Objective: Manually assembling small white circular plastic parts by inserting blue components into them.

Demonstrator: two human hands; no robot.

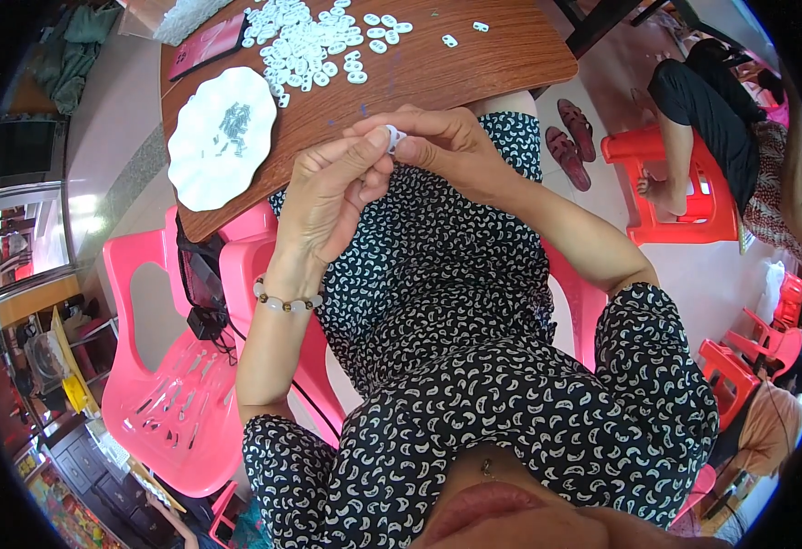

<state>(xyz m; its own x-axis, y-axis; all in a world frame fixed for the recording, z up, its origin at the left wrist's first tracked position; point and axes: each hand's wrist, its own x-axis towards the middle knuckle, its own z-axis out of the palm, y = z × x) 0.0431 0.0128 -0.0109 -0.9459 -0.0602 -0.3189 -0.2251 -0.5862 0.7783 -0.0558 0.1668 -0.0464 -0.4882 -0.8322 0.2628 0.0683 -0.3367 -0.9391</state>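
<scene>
With the hands as the clock's centre, the largest thing is a brown wood-grain table (428, 78), which stretches across twelve o'clock. A pink plastic chair (149, 407) with a slotted seat stands between seven and eight, and a red plastic stool (634, 183) sits at three. On the table, at eleven, lies a loose heap of small white oval pieces (305, 46), some of them overlapping; two more lie apart from it at one o'clock. A white plate with a scalloped rim (195, 183) rests at nine, near the table's edge.

The left hand (337, 188) and the right hand (456, 146) meet fingertip to fingertip, just past the table's near edge, above the lap. Each pinches between thumb and forefinger the same small white plastic piece (395, 139), which is partly hidden by the fingers; its exact shape cannot be told. At ten lies a flat pink rectangular case (207, 48) with a dark edge. Smallest are the thin grey slivers (234, 126), scattered in a loose cluster on the plate.
</scene>
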